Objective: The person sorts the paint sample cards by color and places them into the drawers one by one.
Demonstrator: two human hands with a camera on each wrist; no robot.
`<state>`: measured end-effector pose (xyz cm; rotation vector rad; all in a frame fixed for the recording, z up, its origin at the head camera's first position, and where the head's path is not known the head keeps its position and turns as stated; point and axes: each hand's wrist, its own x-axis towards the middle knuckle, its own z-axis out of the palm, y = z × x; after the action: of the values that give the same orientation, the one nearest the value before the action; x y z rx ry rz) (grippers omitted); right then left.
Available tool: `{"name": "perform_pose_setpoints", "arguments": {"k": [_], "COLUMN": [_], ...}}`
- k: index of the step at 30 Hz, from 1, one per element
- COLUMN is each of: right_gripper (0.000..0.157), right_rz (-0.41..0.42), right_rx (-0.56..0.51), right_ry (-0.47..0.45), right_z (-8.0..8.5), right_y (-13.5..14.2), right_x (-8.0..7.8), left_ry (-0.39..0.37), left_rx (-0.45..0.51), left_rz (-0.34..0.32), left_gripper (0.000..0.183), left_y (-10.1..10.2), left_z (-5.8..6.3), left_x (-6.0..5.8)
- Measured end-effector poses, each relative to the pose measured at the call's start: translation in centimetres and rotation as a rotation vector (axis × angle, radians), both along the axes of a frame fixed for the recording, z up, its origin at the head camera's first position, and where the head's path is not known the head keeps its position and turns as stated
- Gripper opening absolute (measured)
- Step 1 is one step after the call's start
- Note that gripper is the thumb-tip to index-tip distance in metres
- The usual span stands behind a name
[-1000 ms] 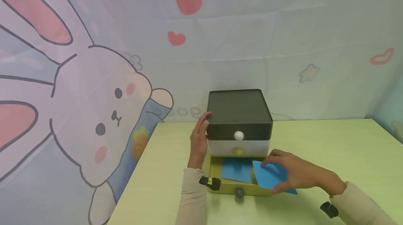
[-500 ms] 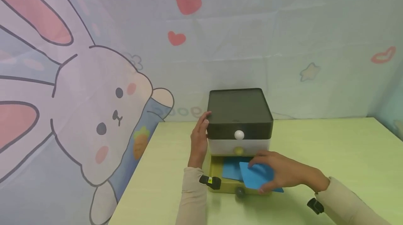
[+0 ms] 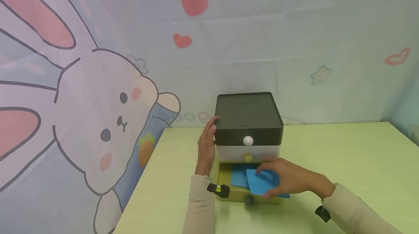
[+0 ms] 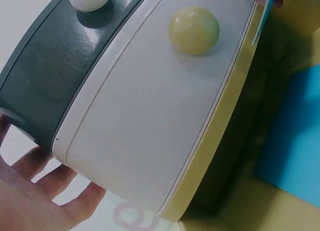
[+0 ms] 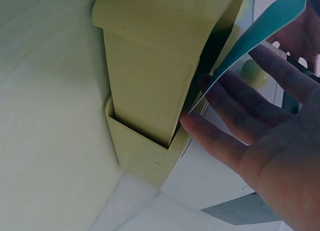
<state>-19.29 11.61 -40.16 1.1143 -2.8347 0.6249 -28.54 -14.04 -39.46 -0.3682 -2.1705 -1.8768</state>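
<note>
A small stacked drawer unit (image 3: 248, 110) stands on the table, dark on top, white in the middle, yellow at the bottom. Its yellow bottom drawer (image 3: 226, 193) is pulled out, and a blue sheet (image 3: 239, 175) lies inside. My left hand (image 3: 207, 150) rests against the unit's left side, fingers (image 4: 60, 181) spread along the dark and white levels. Over the drawer's right part, my right hand (image 3: 291, 176) pinches a second blue sheet (image 3: 262, 182) between thumb and fingers. That sheet tilts above the drawer and covers part of the one inside.
Round knobs mark the drawers: a white knob (image 3: 248, 141) on the dark level, a yellow knob (image 4: 194, 31) on the white one, a dark knob (image 3: 249, 200) on the pulled-out drawer. A pale green table (image 3: 340, 146) extends to both sides. Behind hangs a rabbit-printed cloth (image 3: 229, 44).
My right hand has moved left with the blue sheet, from the drawer's right edge to over its middle, hiding more of the sheet inside. The left hand has stayed in place.
</note>
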Motion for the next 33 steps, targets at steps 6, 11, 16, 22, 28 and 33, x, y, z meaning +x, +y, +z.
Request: {"name": "perform_pose_setpoints", "arguments": {"k": [6,11,16,22,28,33], "right_gripper": [0.055,0.056,0.054,0.051,0.050,0.049], "right_rz": [-0.009,-0.010,-0.010,0.004,0.002,-0.008], "right_rx": [-0.003,-0.006,-0.003,-0.029,-0.044,-0.052], "right_ry": [0.008,0.022,0.038,0.017,-0.016,-0.026], "right_z": [-0.4,-0.7,-0.7,-0.7,-0.7,-0.7], "right_y": [-0.5,-0.8,-0.9,-0.9,-0.7,-0.6], "right_x": [-0.4,-0.7,-0.9,-1.2,-1.3,-1.1], "left_ry": [0.001,-0.003,-0.005,-0.007,-0.010,-0.015], "left_rx": [-0.002,-0.002,0.002,0.006,0.008,0.015], "left_rz": [0.009,-0.001,-0.004,-0.010,-0.016,-0.014], "left_gripper": [0.040,0.040,0.040,0.040,0.041,0.040], "left_y": [0.0,0.0,0.1,0.0,0.0,0.0], "left_z": [0.1,0.1,0.1,0.2,0.1,0.1], "left_x": [0.1,0.2,0.2,0.3,0.2,0.3]}}
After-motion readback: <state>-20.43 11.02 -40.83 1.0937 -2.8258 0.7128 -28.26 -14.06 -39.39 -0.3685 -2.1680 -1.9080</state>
